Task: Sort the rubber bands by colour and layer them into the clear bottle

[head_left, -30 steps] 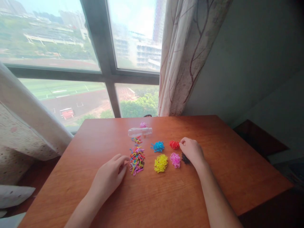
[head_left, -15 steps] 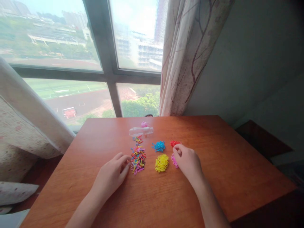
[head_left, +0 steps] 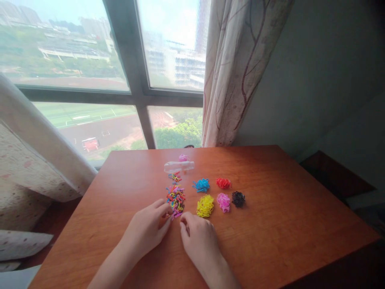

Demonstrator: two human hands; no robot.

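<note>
- The left hand point(head_left: 147, 225) has its fingers bent, and its fingertips are at the 7 o'clock edge of the mixed pile point(head_left: 176, 196) of small coloured loops; whether its grip is closed on a loop, I cannot tell.
- The right hand point(head_left: 199, 233) is at about 5 o'clock from this pile, with fingers curled and thumb near the forefinger; the inside of its grip is hidden, so I cannot tell if it contains a loop.
- The yellow pile point(head_left: 205, 206) lies at about 3 o'clock from the mixed pile, just beyond the knuckles of the right hand.
- At 12 o'clock from the yellow pile there is the blue pile point(head_left: 201, 185).
- The pink pile point(head_left: 223, 202) is at 3 o'clock from the yellow one; the black pile point(head_left: 238, 199) is further at 3 o'clock, and the red pile point(head_left: 223, 183) is at 12 o'clock from the pink.
- At 12 o'clock from the mixed pile lies a small mixed group point(head_left: 175, 177), then a clear bottle point(head_left: 179, 166) on its side, then a pink object point(head_left: 183, 158).
- All these rest on the brown worktop point(head_left: 258, 241).
</note>
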